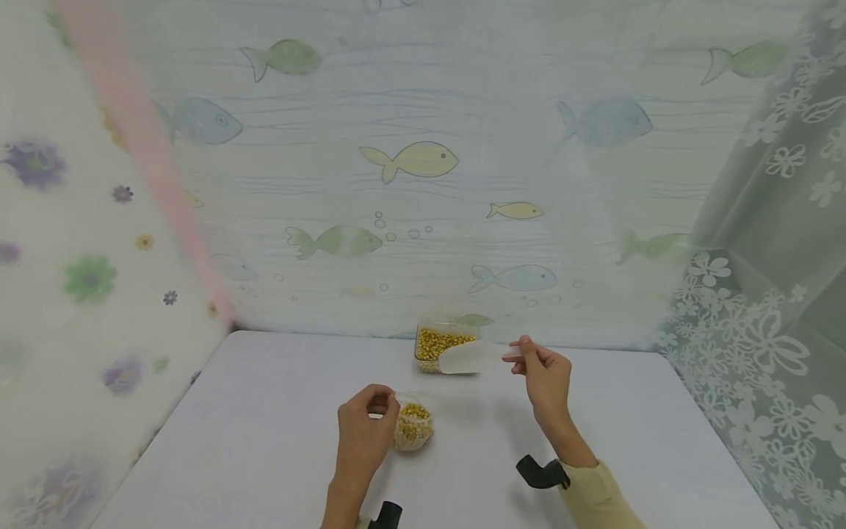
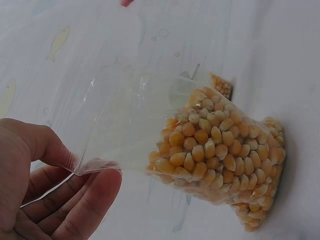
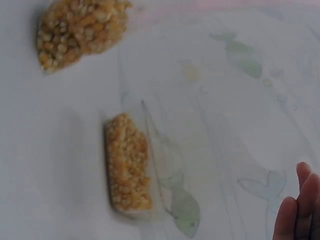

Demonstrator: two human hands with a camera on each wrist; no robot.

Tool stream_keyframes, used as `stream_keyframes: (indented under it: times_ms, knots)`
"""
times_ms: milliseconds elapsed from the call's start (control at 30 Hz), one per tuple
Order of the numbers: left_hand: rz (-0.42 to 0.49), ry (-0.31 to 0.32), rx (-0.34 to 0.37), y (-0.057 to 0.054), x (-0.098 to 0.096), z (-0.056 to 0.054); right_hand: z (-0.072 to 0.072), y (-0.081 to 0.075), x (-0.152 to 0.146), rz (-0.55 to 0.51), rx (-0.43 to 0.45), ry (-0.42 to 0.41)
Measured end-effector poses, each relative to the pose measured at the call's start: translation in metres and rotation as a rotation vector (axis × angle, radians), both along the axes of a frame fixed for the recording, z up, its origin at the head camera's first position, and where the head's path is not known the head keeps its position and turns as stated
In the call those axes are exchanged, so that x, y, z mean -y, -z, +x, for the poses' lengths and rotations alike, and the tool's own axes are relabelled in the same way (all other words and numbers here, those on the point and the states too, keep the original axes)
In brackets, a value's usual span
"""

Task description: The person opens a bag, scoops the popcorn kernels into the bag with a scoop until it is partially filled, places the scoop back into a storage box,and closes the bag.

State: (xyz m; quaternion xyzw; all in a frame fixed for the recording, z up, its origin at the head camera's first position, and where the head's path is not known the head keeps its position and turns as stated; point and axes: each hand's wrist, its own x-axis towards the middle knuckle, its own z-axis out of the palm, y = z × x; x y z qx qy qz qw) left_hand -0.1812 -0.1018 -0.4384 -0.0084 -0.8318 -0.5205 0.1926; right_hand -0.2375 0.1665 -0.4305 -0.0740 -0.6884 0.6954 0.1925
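My left hand point(image 1: 366, 426) pinches the rim of a clear plastic bag point(image 2: 120, 120) between thumb and fingers. Yellow corn kernels point(image 2: 215, 145) fill the bag's lower part, which sits upright on the table. Farther back, my right hand point(image 1: 545, 375) holds the thin handle of a white scoop point(image 1: 463, 358). The scoop's broad end overlaps the front right of a clear rectangular container point(image 1: 418, 356) in the head view. More corn kernels point(image 1: 439, 342) lie in that container. Only the right fingertips point(image 3: 287, 215) show at the edge of the right wrist view.
A white-covered table point(image 1: 251, 433) spreads beneath both hands. Behind it hangs a fish-print curtain point(image 1: 423, 220), close to the container's back. Flowered cloth point(image 1: 86, 330) hangs on the left, and a lace-patterned sheer point(image 1: 760, 338) on the right.
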Motion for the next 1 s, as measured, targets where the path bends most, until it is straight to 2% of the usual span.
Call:
stream_keyframes:
  times_ms: [200,467,667,900,1000]
  knots:
    - [0.011,0.016,-0.020,0.001,0.003,-0.002,-0.028,0.025,-0.004,-0.009,0.013,0.065]
    - [0.031,0.024,-0.017,0.001,0.006,-0.007,-0.053,0.047,-0.004,0.001,0.011,0.116]
    - [0.036,0.031,-0.025,0.004,0.007,-0.011,-0.068,0.060,-0.002,0.035,0.006,0.071]
    - [0.040,0.037,-0.014,0.003,0.007,-0.012,-0.076,0.064,0.008,0.149,-0.033,0.018]
    - [0.050,0.045,-0.006,0.002,0.008,-0.012,-0.079,0.066,0.011,0.177,-0.010,0.000]
